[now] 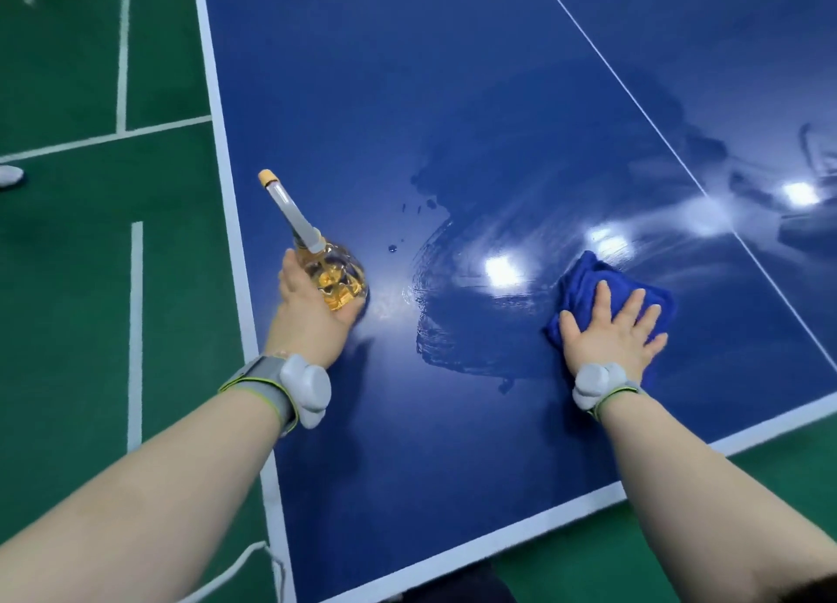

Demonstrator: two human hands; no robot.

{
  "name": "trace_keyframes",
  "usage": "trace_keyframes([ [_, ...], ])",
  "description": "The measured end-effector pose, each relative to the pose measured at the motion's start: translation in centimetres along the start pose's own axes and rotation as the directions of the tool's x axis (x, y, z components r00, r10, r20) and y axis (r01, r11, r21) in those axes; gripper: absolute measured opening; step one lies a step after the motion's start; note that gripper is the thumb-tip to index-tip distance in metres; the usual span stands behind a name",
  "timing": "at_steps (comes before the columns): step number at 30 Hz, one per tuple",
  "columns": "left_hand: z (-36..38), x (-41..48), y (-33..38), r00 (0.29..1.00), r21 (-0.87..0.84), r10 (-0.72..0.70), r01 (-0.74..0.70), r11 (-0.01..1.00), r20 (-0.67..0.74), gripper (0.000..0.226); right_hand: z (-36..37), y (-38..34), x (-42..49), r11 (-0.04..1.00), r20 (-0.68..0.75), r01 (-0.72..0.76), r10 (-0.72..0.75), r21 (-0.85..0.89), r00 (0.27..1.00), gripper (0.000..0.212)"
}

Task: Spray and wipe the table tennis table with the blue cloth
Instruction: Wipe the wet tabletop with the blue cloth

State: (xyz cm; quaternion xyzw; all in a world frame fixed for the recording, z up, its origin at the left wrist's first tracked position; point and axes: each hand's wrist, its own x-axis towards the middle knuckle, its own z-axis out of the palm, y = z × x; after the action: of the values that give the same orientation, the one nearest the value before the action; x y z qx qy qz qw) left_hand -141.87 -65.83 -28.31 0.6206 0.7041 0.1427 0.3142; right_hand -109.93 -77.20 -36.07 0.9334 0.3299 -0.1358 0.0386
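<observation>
— Nearest us is the glossy dark blue tabletop (pixel 407 489), its corner banded in white, with green sports flooring (pixel 68 285) marked by white lines on both sides.

— Farther in we see a wet smeared patch (pixel 475 321) shining with bright reflections. Our right grip (pixel 611 335) lies flat, fingers spread, pressing the crumpled blue cloth (pixel 584 281) onto the tabletop just right of that patch.

— Our left grip (pixel 312 299) is wrapped round the clear round-bellied bottle (pixel 337 276) near the left edge. The bottle is tilted, its long orange-capped neck pointing away.

— We see amber liquid in its belly. Beyond, a thin white line (pixel 634 99) crosses the tabletop.
</observation>
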Motion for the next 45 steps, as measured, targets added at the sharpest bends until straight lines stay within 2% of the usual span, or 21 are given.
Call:
trace_keyframes([
  [5,-0.4,1.6,0.7,0.999,-0.125,-0.040,0.038,0.991,-0.018,0.083,0.0,-3.8,-0.3,0.998,0.029,-0.053,0.053,0.014,0.998,0.080],
  [10,-0.8,3.4,0.4,1.000,-0.236,0.022,-0.022,0.971,-0.003,0.058,0.9,-8.1,-2.6,0.998,0.020,0.047,-0.048,0.028,0.999,0.082],
  [12,-1.0,4.1,0.3,0.999,-0.263,0.038,-0.035,0.964,0.005,0.055,1.3,-10.0,-4.0,0.993,0.013,0.116,-0.116,0.006,0.993,0.083],
  [17,-1.2,6.3,0.1,0.981,-0.281,0.173,-0.143,0.949,0.088,0.052,3.0,-14.7,-8.8,0.981,0.015,0.192,-0.192,0.000,0.981,0.083],
  [22,-2.4,8.0,-0.5,0.919,-0.262,0.338,-0.282,0.923,0.204,0.048,4.2,-17.2,-13.0,0.985,0.018,0.170,-0.170,0.018,0.985,0.079],
  [24,-2.8,8.3,-0.6,0.891,-0.263,0.381,-0.317,0.911,0.245,0.046,4.2,-16.6,-13.6,0.992,0.014,0.119,-0.119,0.039,0.993,0.076],
  [28,-3.2,9.0,-1.0,0.841,-0.275,0.451,-0.376,0.885,0.299,0.042,5.0,-12.7,-15.8,0.978,-0.012,-0.180,0.182,0.108,0.983,0.076],
  [30,-3.3,9.1,-1.0,0.825,-0.297,0.468,-0.382,0.875,0.317,0.047,5.3,-9.8,-17.5,0.922,-0.005,-0.355,0.360,0.154,0.933,0.076],
  [33,-3.4,9.1,-0.5,0.805,-0.334,0.500,-0.398,0.855,0.320,0.050,5.8,-6.4,-19.4,0.800,0.032,-0.564,0.571,0.205,0.821,0.079],
  [41,-3.8,11.7,1.8,0.717,-0.318,0.607,-0.519,0.793,0.343,0.057,5.0,-8.3,-15.4,0.604,0.094,-0.754,0.761,0.257,0.642,0.082],
  [43,-3.7,12.8,2.7,0.704,-0.299,0.613,-0.535,0.790,0.359,0.056,4.4,-9.4,-13.8,0.607,0.092,-0.752,0.760,0.257,0.644,0.083],
  [45,-3.7,13.7,3.9,0.699,-0.312,0.611,-0.525,0.792,0.373,0.052,4.0,-10.6,-12.3,0.651,0.065,-0.711,0.724,0.264,0.687,0.082],
])
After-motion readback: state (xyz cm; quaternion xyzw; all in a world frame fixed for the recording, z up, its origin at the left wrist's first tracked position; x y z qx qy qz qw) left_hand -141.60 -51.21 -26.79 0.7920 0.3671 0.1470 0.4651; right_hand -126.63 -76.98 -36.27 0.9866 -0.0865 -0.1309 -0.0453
